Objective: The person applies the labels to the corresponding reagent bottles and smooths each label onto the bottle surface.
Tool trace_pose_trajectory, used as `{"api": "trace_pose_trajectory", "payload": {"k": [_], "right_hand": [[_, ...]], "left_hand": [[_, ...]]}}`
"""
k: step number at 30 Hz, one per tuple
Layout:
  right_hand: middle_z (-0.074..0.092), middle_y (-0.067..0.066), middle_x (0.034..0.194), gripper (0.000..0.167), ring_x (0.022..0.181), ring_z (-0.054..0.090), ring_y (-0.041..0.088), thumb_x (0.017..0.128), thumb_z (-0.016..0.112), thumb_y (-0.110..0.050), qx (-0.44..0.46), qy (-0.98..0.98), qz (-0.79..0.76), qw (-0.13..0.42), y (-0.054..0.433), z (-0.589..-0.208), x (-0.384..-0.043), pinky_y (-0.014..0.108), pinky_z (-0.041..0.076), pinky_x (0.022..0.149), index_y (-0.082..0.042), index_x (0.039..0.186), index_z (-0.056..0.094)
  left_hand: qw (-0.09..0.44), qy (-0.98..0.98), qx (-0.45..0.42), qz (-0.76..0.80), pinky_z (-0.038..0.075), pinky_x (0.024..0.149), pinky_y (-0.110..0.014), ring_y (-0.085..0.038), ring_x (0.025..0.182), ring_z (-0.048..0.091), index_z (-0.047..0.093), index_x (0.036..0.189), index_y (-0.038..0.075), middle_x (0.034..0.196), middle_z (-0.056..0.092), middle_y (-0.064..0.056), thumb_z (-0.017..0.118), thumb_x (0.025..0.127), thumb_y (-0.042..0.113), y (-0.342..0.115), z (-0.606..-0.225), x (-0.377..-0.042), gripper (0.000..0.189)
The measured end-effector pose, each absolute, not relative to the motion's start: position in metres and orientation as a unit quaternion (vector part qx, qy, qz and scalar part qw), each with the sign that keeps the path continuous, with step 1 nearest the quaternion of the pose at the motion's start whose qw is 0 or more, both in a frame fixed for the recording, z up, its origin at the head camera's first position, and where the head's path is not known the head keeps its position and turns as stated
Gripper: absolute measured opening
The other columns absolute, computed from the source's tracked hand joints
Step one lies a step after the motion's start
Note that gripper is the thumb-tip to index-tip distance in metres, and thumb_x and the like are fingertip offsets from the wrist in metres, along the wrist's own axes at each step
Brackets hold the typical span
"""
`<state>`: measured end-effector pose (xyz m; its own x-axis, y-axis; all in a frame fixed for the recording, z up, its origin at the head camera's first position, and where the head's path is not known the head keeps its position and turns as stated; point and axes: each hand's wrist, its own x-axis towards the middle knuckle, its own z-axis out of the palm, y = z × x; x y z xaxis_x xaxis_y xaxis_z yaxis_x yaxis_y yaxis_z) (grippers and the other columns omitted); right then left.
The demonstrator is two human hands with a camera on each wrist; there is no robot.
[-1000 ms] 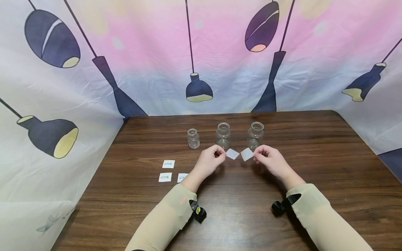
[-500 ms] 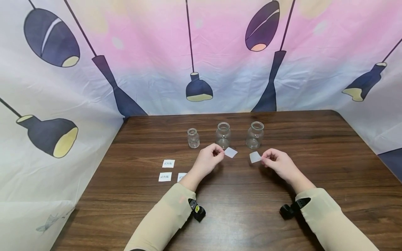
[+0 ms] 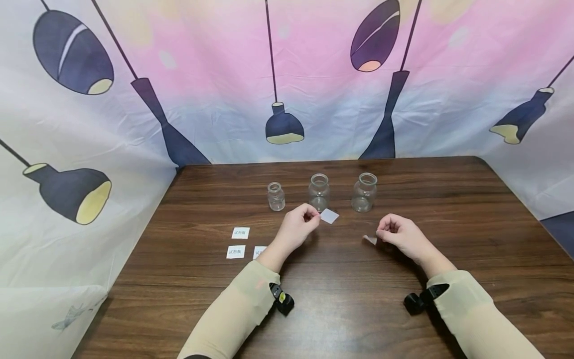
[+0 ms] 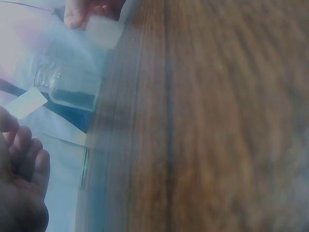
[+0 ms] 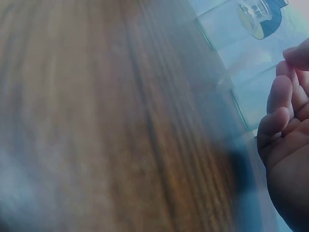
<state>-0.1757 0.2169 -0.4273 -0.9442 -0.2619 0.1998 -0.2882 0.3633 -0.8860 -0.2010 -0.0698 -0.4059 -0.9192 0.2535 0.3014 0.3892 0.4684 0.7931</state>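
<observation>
My left hand [image 3: 293, 229] pinches a small white square label [image 3: 329, 216] between thumb and forefinger, in front of the middle glass jar [image 3: 319, 192]. No print shows on this face. My right hand [image 3: 401, 238] is off to the right with loosely bent fingers. A thin white slip of paper [image 3: 370, 240] appears tilted and nearly edge-on just below those fingertips, apart from them. In the left wrist view the slip [image 4: 104, 32] is blurred beside the right fingers. The right wrist view shows thumb and forefinger tips [image 5: 288, 60] close together with nothing visible between.
Along the back of the table stand a small glass jar [image 3: 276, 198] and a larger right-hand jar [image 3: 364, 193]. Printed labels lie at left: an upper one [image 3: 240, 233], a lower one [image 3: 235, 252], and one [image 3: 258, 252] partly behind my left wrist.
My right hand has moved right and slightly nearer, away from the left hand. The slip it pinched has left its fingertips and dropped below them. My left hand hardly moves, keeping its label.
</observation>
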Motion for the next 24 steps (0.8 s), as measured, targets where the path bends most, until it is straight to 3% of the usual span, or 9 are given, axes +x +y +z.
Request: {"api": "trace_pose_trajectory", "payload": {"k": [10,17,24], "right_hand": [[0.057,-0.002,0.071,0.004,0.064,0.053,0.009,0.085,0.057,0.005,0.152,-0.813,0.561,0.006,0.210,-0.410,-0.168,0.029,0.046,0.056,0.009,0.088,0.057],[0.059,-0.003,0.075,0.015,0.068,0.056,0.011,0.090,0.061,-0.006,0.134,-0.811,0.570,0.001,0.207,-0.415,-0.178,0.028,0.046,0.057,0.007,0.097,0.060],[0.065,-0.005,0.081,0.018,0.071,0.060,0.008,0.089,0.061,-0.003,0.165,-0.789,0.592,0.009,0.189,-0.411,-0.183,0.025,0.050,0.064,0.012,0.099,0.059]], "left_hand": [[0.071,-0.854,-0.183,-0.482,0.043,0.064,-0.023,-0.009,0.070,0.053,0.063,0.085,0.007,0.076,0.061,0.003,0.062,0.085,0.011,-0.069,-0.407,-0.202,0.005],[0.079,-0.853,-0.183,-0.483,0.045,0.067,-0.023,-0.009,0.073,0.055,0.063,0.086,0.005,0.078,0.063,0.001,0.062,0.085,0.011,-0.065,-0.407,-0.201,0.006],[0.083,-0.856,-0.172,-0.481,0.046,0.070,-0.024,-0.009,0.075,0.057,0.063,0.085,0.008,0.080,0.064,0.001,0.062,0.086,0.013,-0.062,-0.406,-0.201,0.006]]}}
